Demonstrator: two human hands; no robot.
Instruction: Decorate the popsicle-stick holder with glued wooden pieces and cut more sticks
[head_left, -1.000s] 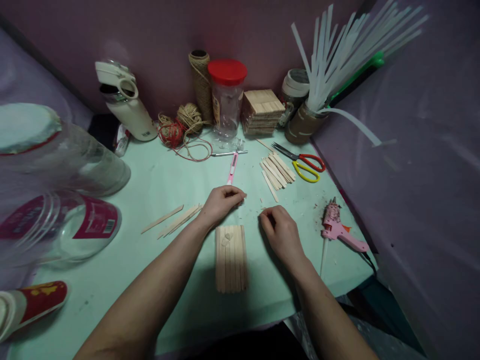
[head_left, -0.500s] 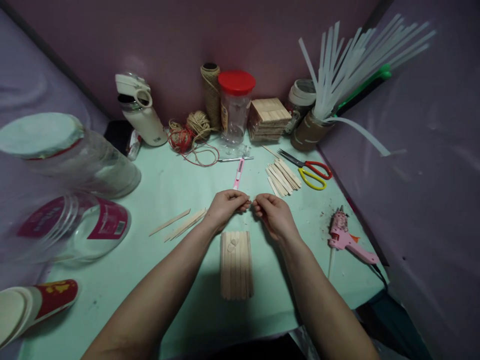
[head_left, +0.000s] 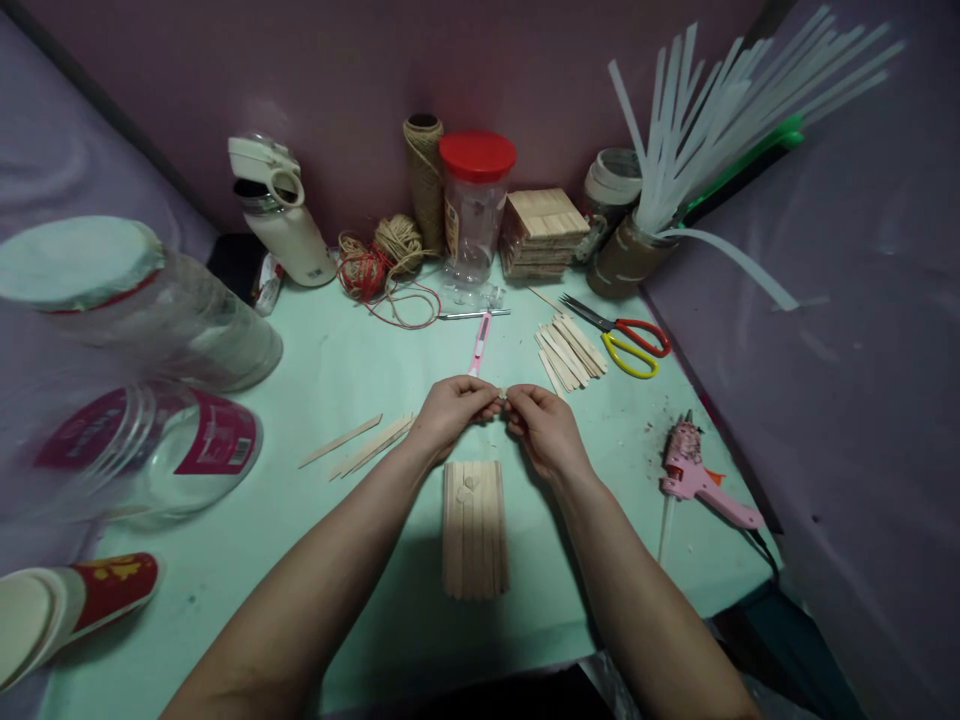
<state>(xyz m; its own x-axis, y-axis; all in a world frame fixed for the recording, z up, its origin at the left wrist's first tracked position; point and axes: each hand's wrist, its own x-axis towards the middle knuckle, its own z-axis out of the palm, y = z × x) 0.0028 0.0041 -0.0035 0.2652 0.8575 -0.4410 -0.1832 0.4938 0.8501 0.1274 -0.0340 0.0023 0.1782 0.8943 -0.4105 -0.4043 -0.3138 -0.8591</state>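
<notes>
My left hand [head_left: 450, 412] and my right hand [head_left: 544, 428] meet fingertip to fingertip above the pale green table [head_left: 300, 560], both pinched on a tiny pale piece [head_left: 503, 393] too small to name. Just below them lies a flat panel of joined wooden craft sticks [head_left: 474, 528] with a small blob near its top edge. A pink craft knife [head_left: 478, 344] lies just beyond my fingers.
Loose wooden sticks [head_left: 571, 348] and red-and-yellow scissors [head_left: 626, 338] lie at right, a pink glue gun [head_left: 697, 475] near the right edge. Cut sticks [head_left: 360, 446] lie left. Clear jars [head_left: 142, 300] lie on the left; twine, a red-lidded jar [head_left: 475, 205], stacked sticks and a cup of glue sticks [head_left: 637, 245] line the back wall.
My right hand has moved left and up to meet my left hand; both now pinch the same tiny piece. The view has shifted slightly.
</notes>
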